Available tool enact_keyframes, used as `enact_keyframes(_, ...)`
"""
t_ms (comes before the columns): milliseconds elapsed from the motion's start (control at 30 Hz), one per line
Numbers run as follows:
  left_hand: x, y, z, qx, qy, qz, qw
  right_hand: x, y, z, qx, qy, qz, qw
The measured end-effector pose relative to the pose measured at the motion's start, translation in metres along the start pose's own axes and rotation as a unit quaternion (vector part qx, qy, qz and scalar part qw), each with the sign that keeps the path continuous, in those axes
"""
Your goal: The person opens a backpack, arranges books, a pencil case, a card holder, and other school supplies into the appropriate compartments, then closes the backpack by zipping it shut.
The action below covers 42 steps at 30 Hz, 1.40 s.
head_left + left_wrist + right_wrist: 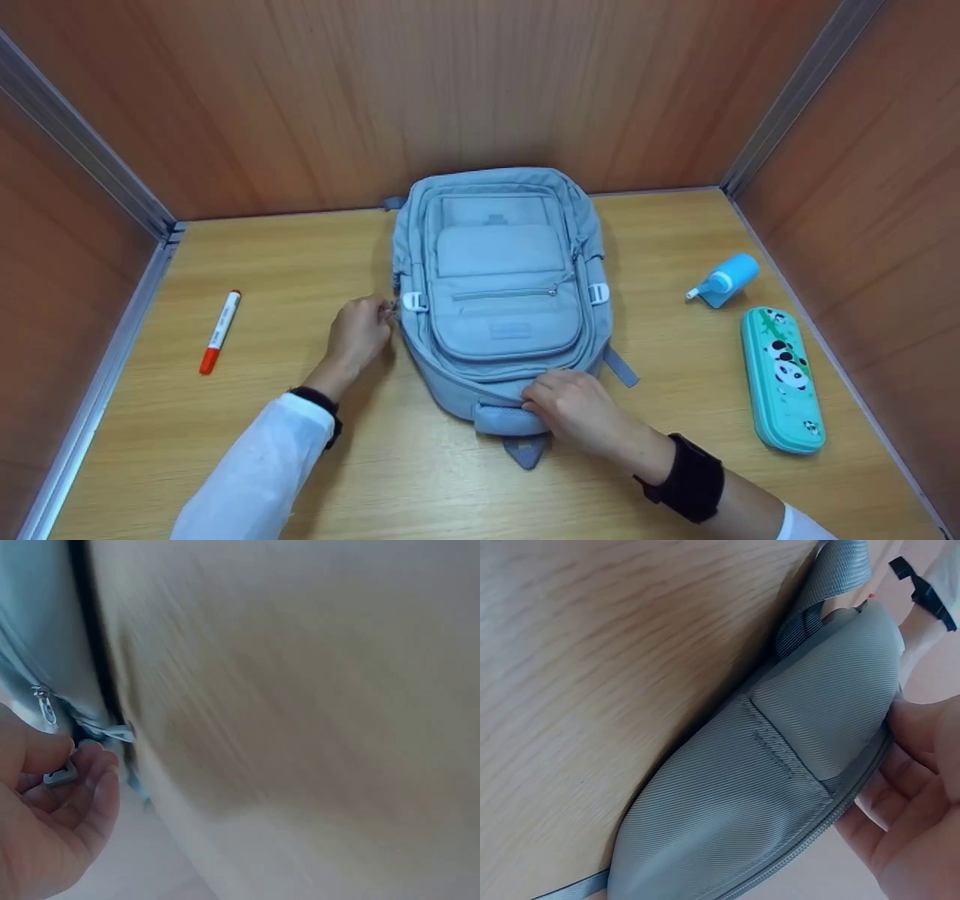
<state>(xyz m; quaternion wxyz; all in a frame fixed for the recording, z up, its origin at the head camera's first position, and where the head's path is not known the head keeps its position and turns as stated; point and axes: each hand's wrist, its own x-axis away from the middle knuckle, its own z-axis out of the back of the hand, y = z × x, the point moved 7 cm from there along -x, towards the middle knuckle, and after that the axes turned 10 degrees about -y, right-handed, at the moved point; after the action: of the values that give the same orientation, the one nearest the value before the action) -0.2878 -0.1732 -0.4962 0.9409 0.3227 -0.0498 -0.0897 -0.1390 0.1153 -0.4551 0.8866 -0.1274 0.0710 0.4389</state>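
Observation:
A grey-blue backpack (510, 315) lies on the table with its front pocket side up. My left hand (360, 330) is at its left side, beside a white buckle (414, 301). In the left wrist view, the thumb and fingers of the left hand (60, 802) pinch a metal zipper pull (61, 774); a second zipper pull (46, 709) hangs close by. My right hand (574, 409) pinches the near edge of the backpack, just right of a padded loop (510, 421). The right wrist view shows thumb and fingers at the zipper seam (810, 836).
On the left lies a white marker (221, 330) with red ends. To the right are a light blue bottle (731, 277) and a turquoise panda pencil case (784, 382). Wooden panels (480, 97) enclose the table at the back and sides.

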Motion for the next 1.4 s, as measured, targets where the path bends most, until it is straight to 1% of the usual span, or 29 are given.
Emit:
enact_keyframes(133, -0.014, -0.007, -0.003, -0.013, -0.008, 0.008, 0.9998, 0.001, -0.002, -0.001, 0.001, 0.001, 0.005, 1.0)
enact_keyframes(267, -0.023, -0.011, -0.003, -0.023, -0.005, 0.019, 0.9995, 0.001, -0.002, -0.002, -0.006, -0.006, 0.001, 1.0)
enact_keyframes(400, -0.028, -0.011, -0.004, -0.032, 0.005, 0.02, 0.9993, 0.001, -0.001, -0.002, -0.012, -0.012, -0.003, 0.9999)
enact_keyframes(467, -0.026, -0.01, -0.003, -0.037, 0.014, 0.017, 0.9991, 0.001, 0.0, -0.003, -0.018, -0.015, -0.003, 0.9997)
enact_keyframes(533, -0.02, -0.007, -0.002, -0.048, 0.031, 0.004, 0.9984, 0.002, 0.001, -0.004, -0.026, -0.017, -0.002, 0.9995)
enact_keyframes(567, -0.016, -0.005, -0.001, -0.058, 0.044, -0.008, 0.9973, 0.003, 0.003, -0.004, -0.029, -0.018, -0.002, 0.9994)
enact_keyframes(633, -0.005, 0.004, 0.002, -0.08, 0.079, -0.041, 0.9928, 0.004, 0.006, -0.005, -0.038, -0.018, -0.002, 0.9991)
enact_keyframes(733, 0.017, 0.024, 0.006, -0.106, 0.124, -0.095, 0.9821, 0.008, 0.011, -0.005, -0.054, -0.023, -0.007, 0.9982)
enact_keyframes(767, 0.025, 0.033, 0.006, -0.108, 0.132, -0.113, 0.9789, 0.01, 0.014, -0.004, -0.06, -0.024, -0.009, 0.9979)
enact_keyframes(833, 0.042, 0.052, 0.004, -0.104, 0.136, -0.145, 0.9746, 0.013, 0.018, -0.003, -0.066, -0.025, -0.016, 0.9974)
enact_keyframes(900, 0.057, 0.073, -0.001, -0.1, 0.132, -0.177, 0.9703, 0.017, 0.022, -0.001, -0.061, -0.018, -0.019, 0.9978)
enact_keyframes(967, 0.072, 0.092, -0.009, -0.094, 0.126, -0.211, 0.9649, 0.021, 0.026, 0.001, -0.052, -0.013, -0.024, 0.9983)
enact_keyframes(1067, 0.091, 0.118, -0.026, -0.088, 0.105, -0.246, 0.9595, 0.027, 0.031, 0.003, -0.05, -0.012, -0.033, 0.9981)
enact_keyframes(1167, 0.105, 0.137, -0.047, -0.092, 0.061, -0.257, 0.96, 0.029, 0.034, 0.004, -0.059, -0.021, -0.046, 0.997)
enact_keyframes(1267, 0.113, 0.152, -0.069, -0.112, 0.009, -0.258, 0.9596, 0.029, 0.033, 0.003, -0.058, -0.02, -0.052, 0.9968)
enact_keyframes(1333, 0.116, 0.159, -0.084, -0.126, -0.023, -0.262, 0.9566, 0.026, 0.031, 0.002, -0.054, -0.018, -0.053, 0.997)
enact_keyframes(1400, 0.119, 0.164, -0.096, -0.149, -0.045, -0.265, 0.9516, 0.024, 0.026, 0.0, -0.053, -0.018, -0.048, 0.9973)
